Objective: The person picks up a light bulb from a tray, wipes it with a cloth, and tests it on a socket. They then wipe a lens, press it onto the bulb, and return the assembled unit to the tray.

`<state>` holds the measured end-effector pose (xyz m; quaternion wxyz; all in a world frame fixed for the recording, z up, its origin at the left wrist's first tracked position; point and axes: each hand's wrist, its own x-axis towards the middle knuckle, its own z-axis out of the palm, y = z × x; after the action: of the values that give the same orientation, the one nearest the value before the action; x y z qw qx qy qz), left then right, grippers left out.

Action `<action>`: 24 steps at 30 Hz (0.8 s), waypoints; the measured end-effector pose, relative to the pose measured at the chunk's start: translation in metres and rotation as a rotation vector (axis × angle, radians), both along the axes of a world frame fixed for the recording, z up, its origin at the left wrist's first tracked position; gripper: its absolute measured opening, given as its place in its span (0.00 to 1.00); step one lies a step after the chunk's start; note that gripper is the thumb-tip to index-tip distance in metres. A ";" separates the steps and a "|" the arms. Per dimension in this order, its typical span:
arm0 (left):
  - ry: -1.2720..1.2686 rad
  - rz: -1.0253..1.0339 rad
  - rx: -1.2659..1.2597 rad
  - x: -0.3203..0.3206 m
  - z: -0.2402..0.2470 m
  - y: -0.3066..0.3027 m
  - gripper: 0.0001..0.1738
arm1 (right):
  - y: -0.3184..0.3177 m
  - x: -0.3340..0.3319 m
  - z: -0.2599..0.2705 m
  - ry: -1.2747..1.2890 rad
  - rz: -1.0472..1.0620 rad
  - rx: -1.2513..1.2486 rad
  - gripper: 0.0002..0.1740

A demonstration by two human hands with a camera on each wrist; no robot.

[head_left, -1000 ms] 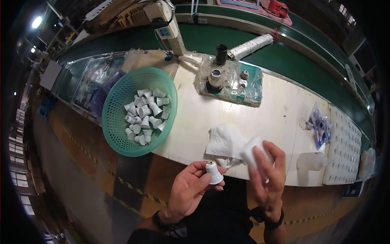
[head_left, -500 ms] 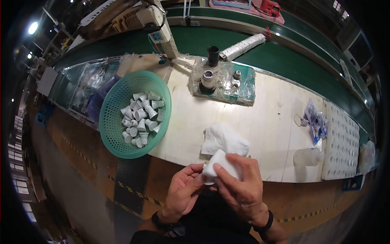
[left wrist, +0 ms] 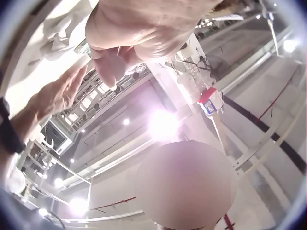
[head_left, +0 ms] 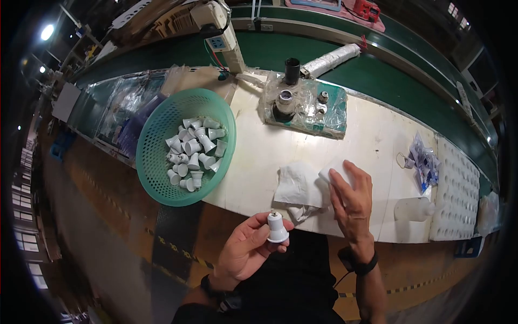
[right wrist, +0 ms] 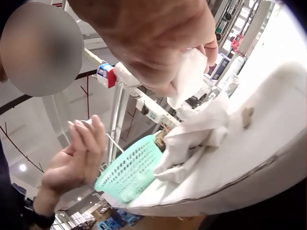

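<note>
My left hand (head_left: 243,251) pinches a white bell-shaped lamp housing (head_left: 278,230) between thumb and fingers, its narrow pinned end up and wide rim down, in front of the table's near edge. In the left wrist view that hand (left wrist: 144,28) hides the housing. Over the table to the right, my right hand (head_left: 354,204) grips a white sponge-like block (right wrist: 191,74) at its fingertips. The block's visible end is close by the right side of a crumpled white cloth (head_left: 297,188). To the left, a green perforated basket (head_left: 148,162) contains several similar white housings (head_left: 193,147).
A plastic-wrapped fixture (head_left: 332,121) with metal posts stands at the back of the table (head_left: 253,156). On the right are a blue-and-white plastic packet (head_left: 423,164), a translucent bottle (head_left: 411,209) and a white tray with holes (head_left: 456,189). Behind runs a green conveyor (head_left: 388,92).
Half a second ago the block was against the lamp housing. My right hand has since carried it away, forward and right to the cloth, uncovering the housing in my left hand.
</note>
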<state>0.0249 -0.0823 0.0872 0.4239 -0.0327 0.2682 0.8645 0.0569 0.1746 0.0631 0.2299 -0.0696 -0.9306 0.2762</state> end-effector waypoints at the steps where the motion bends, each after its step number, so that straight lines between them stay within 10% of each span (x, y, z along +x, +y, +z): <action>1: -0.048 -0.016 0.049 -0.002 0.000 0.001 0.20 | 0.004 -0.005 -0.001 -0.023 -0.005 0.097 0.28; 8: -0.144 -0.002 0.047 -0.001 0.000 0.002 0.22 | -0.036 -0.018 -0.020 -0.287 0.333 0.123 0.35; 11: 0.075 0.092 -0.167 -0.006 0.007 0.001 0.24 | -0.023 -0.007 -0.026 -0.224 0.298 -0.525 0.34; 16: 0.119 0.085 -0.370 0.000 0.006 0.008 0.20 | -0.054 0.002 0.060 -0.219 0.703 -0.701 0.28; 21: 0.137 0.078 -0.337 0.020 0.006 0.007 0.22 | -0.061 -0.001 0.059 -0.223 0.531 -0.603 0.12; 24: 0.306 0.201 -0.386 0.026 0.008 0.018 0.27 | -0.086 -0.005 0.060 -0.305 0.166 -1.366 0.11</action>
<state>0.0511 -0.0646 0.0952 0.2765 -0.0086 0.4846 0.8299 0.0524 0.0882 0.1229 -0.0201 -0.1650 -0.5731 0.8024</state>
